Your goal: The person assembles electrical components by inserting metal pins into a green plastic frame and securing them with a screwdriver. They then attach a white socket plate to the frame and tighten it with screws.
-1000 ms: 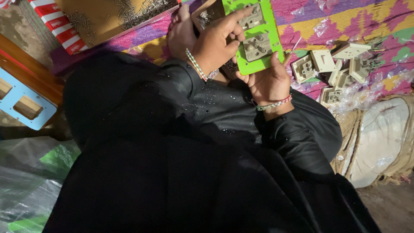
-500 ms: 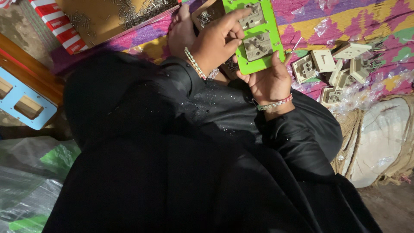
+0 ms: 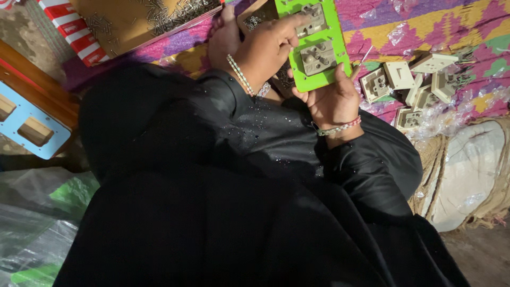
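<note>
From the head view, we are gripping the green jig plate (image 3: 333,69) from below with our right hand (image 3: 332,101), while our left hand (image 3: 265,45) is pinching at its upper socket piece (image 3: 313,18) — two pieces are sitting seated, and loose ones (image 3: 411,87) are waiting beside it on the patterned cloth (image 3: 425,32).

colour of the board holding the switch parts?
Bright green board, clearest in the head view.
</note>
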